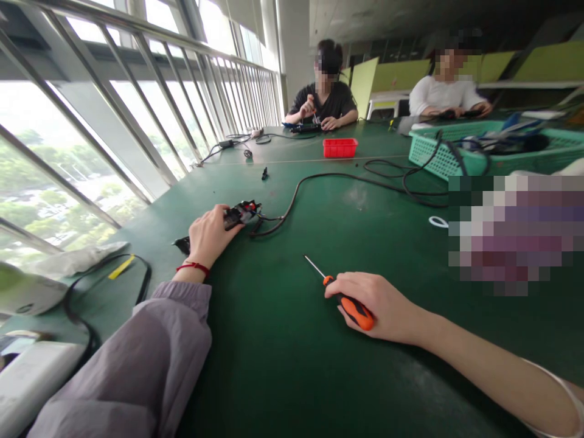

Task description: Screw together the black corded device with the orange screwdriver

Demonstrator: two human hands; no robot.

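My left hand is closed around a black corded device at the left of the table. Its casing looks opened, with red and grey parts and thin wires showing at the right end, and much of it is hidden under my fingers. A black cable runs from that end back to the right. On the right, my right hand grips a screwdriver by its orange and black handle. The metal shaft points forward and left, apart from the device.
A red plastic box stands at the far middle. A teal basket with tools and cables fills the back right. A small black piece lies beyond the device, and a white ring lies at right. Two people sit across the table; railings line the left.
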